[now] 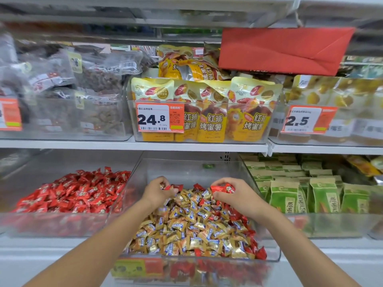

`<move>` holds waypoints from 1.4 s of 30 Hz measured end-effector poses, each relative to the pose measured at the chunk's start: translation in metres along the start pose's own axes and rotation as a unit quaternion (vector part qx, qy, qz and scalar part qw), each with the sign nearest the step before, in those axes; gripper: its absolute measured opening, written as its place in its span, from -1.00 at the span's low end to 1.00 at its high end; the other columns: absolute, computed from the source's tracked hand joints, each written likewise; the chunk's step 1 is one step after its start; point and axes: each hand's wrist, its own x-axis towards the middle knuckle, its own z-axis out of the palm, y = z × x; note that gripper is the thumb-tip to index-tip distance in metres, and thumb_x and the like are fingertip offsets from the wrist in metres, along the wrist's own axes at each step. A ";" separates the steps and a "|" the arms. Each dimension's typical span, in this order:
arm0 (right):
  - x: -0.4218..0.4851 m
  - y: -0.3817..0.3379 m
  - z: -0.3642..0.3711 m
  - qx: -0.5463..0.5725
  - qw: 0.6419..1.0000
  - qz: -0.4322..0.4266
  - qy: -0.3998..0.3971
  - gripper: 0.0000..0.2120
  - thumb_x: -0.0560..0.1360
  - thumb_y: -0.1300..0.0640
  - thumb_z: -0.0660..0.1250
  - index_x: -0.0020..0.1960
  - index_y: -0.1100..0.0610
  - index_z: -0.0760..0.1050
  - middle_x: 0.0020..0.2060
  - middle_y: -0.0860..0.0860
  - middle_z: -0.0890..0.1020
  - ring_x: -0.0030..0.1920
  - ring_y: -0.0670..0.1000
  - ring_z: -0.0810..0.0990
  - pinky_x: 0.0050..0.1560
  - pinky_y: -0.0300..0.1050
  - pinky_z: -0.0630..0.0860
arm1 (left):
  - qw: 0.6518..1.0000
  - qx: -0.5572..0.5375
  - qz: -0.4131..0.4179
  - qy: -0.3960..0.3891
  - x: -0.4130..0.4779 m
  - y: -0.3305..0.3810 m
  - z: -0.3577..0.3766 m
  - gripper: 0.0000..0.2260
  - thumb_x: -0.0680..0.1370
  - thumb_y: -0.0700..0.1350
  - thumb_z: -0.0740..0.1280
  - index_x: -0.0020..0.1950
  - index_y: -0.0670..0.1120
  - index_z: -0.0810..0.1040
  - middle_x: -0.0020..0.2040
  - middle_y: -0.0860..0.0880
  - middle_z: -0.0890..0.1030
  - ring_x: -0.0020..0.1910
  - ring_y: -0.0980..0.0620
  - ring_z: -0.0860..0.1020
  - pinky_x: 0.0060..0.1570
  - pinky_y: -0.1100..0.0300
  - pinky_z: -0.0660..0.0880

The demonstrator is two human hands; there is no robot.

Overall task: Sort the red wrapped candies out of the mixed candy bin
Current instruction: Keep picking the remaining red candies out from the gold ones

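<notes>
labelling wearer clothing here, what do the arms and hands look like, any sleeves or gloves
The left forearm and right forearm are bare to the frame edge, no sleeves in view. The left hand and right hand wear no gloves; no watch, bracelet or ring shows.

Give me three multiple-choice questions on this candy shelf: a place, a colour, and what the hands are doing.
1. Where is the all-red candy bin, relative to the mixed bin?
A. Right. B. Left. C. Above.
2. What colour are most wrappers in the mixed bin?
A. Gold. B. Green. C. Purple.
3. What are the left hand and right hand doing?
A. Resting flat on the rim. B. Holding a price tag. C. Gripping red candies.
Answers: B, the red pile lies left of the hands; A, gold candies fill the middle; C, red wrappers show in both hands' curled fingers.
</notes>
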 end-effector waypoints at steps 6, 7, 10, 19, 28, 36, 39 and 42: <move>-0.004 -0.001 -0.004 -0.002 1.000 -0.001 0.022 -0.88 0.48 0.06 0.41 0.01 -0.08 0.58 -0.41 -0.05 0.55 -0.43 0.00 0.32 -0.44 -0.16 0.25 | 0.995 -0.044 0.060 -0.061 -0.029 0.024 -0.011 -0.79 0.45 -0.04 0.47 -0.06 -0.05 0.47 -0.27 0.02 0.51 -0.51 0.17 0.39 -0.41 0.32 0.35; -0.004 -0.002 -0.005 -0.005 1.000 -0.005 0.026 -0.89 0.48 0.06 0.41 0.00 -0.08 0.58 -0.40 -0.04 0.57 -0.42 0.00 0.33 -0.41 -0.13 0.27 | 0.995 -0.038 0.065 -0.068 -0.031 0.026 -0.014 -0.78 0.46 -0.10 0.46 0.04 -0.02 0.50 -0.24 0.03 0.51 -0.56 0.20 0.37 -0.46 0.36 0.34; -0.006 -0.005 -0.008 -0.007 0.999 -0.007 0.033 -0.90 0.47 0.06 0.42 -0.02 -0.07 0.58 -0.31 0.04 0.62 -0.39 0.00 0.41 -0.35 -0.10 0.34 | 0.991 -0.070 0.054 -0.100 -0.036 0.027 -0.019 -0.60 0.48 -0.23 0.43 0.28 0.00 0.46 -0.17 -0.05 0.62 -0.48 0.13 0.48 -0.41 0.30 0.46; -0.004 -0.002 -0.008 -0.027 0.999 -0.010 0.030 -0.91 0.49 0.09 0.40 0.00 -0.01 0.58 -0.27 0.02 0.61 -0.45 -0.11 0.41 -0.43 -0.25 0.35 | 0.975 -0.062 0.013 -0.213 -0.056 0.039 -0.013 -0.68 0.63 0.15 0.04 0.26 0.09 0.45 0.17 0.05 0.50 0.09 0.08 0.49 0.11 0.12 0.39; 0.000 -0.002 -0.010 -0.025 0.999 -0.004 0.028 -0.90 0.50 0.08 0.40 0.01 -0.03 0.56 -0.23 0.07 0.63 -0.47 -0.12 0.43 -0.45 -0.28 0.36 | 0.955 -0.153 -0.050 -0.248 -0.051 0.036 -0.010 -0.60 0.67 0.06 -0.05 0.49 0.06 0.26 0.33 0.06 0.38 0.21 0.02 0.45 0.11 0.25 0.44; 0.000 -0.001 -0.007 -0.057 0.998 0.002 0.014 -0.91 0.51 0.07 0.39 0.00 -0.05 0.56 -0.27 0.01 0.61 -0.47 -0.10 0.40 -0.41 -0.20 0.35 | 0.998 0.010 0.038 -0.045 -0.048 0.033 -0.013 -0.80 0.61 -0.02 0.23 0.16 -0.06 0.55 -0.13 0.09 0.54 -0.27 0.16 0.45 -0.20 0.28 0.47; -0.001 -0.001 -0.007 -0.061 0.998 0.006 0.012 -0.92 0.51 0.07 0.39 -0.01 -0.07 0.56 -0.27 0.01 0.62 -0.44 -0.07 0.42 -0.41 -0.18 0.35 | 0.994 0.056 0.014 -0.090 -0.060 0.027 -0.024 -0.69 0.49 0.12 0.38 0.05 -0.09 0.51 -0.12 0.16 0.50 -0.21 0.22 0.46 -0.21 0.31 0.36; -0.002 -0.002 -0.007 -0.069 0.998 0.006 0.009 -0.92 0.51 0.06 0.39 -0.01 -0.08 0.56 -0.29 0.01 0.62 -0.49 -0.09 0.39 -0.46 -0.22 0.32 | 0.982 0.143 -0.019 -0.123 -0.076 0.018 -0.035 -0.58 0.40 0.09 0.49 0.08 -0.06 0.40 -0.11 0.18 0.44 -0.10 0.16 0.47 -0.24 0.29 0.35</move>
